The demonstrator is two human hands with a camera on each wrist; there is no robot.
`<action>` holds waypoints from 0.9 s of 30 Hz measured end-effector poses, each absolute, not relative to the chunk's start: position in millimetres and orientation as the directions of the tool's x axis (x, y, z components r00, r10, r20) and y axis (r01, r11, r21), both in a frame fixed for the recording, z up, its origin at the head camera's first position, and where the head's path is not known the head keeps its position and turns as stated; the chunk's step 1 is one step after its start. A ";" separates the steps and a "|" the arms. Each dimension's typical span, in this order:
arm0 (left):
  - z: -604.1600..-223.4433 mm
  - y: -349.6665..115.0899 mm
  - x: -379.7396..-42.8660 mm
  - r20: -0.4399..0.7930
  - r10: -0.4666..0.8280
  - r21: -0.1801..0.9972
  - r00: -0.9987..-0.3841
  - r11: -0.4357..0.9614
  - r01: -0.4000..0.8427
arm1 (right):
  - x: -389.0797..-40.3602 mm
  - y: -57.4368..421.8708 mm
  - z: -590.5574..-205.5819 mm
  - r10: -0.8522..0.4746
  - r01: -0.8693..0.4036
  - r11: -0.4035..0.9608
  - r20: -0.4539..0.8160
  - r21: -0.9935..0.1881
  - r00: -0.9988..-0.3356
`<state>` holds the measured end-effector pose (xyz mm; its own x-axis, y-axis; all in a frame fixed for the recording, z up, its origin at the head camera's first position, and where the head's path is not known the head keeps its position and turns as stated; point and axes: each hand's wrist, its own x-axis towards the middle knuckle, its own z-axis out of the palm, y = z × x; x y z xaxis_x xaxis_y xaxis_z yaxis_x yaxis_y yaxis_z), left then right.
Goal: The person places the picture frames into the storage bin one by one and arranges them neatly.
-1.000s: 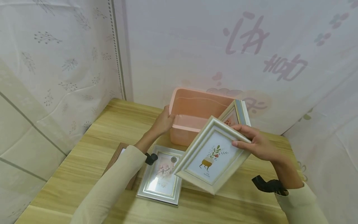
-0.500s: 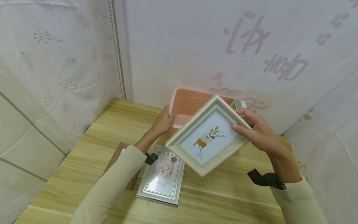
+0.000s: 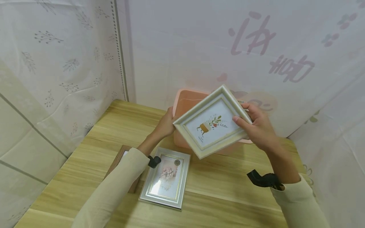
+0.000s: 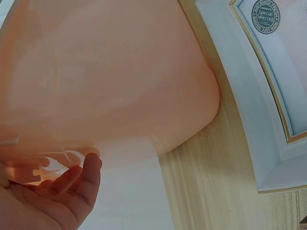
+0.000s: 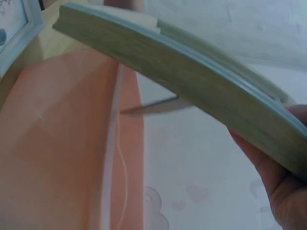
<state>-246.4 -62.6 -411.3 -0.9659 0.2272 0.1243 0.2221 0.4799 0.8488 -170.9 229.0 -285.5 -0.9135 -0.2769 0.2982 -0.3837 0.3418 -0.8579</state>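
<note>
The right hand (image 3: 259,129) pinches a picture frame (image 3: 212,126) over the box (image 3: 181,139) near the table's (image 3: 128,122) far edge. The left hand (image 3: 165,125) grips the box; I'd brace it firmly.

The head view looks forward and down from above; both wrist views, much closer, share the pink bin (image 4: 108,76).

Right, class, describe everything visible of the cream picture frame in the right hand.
The cream picture frame is rectangular, with a stepped border, a golden inner line and a pale print of a leafy plant in a mustard pot on legs. The right hand grips one short side, thumb on the front. It is held tilted, partly covering the peach bin in the head view. The right wrist view shows its brownish edge and an apparent support leg behind.
</note>
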 end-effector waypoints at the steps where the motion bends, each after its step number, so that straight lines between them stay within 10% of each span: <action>1: -411.4 -62.7 -246.5 0.126 0.225 0.846 -0.966 0.485 0.223 | -171.4 227.2 -286.3 -0.266 -0.381 0.348 0.299 -0.857 -0.916; 27: -410.3 -60.4 -248.4 0.036 0.196 0.898 -0.980 0.425 0.118 | -190.3 192.0 -300.4 0.238 -0.245 0.084 0.258 -0.966 -0.936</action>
<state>-248.4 -60.4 -410.3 -0.9800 0.1957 0.0362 0.1180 0.4249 0.8975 -190.3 192.0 -300.4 -0.9363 0.2377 0.2584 -0.2451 0.0843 -0.9658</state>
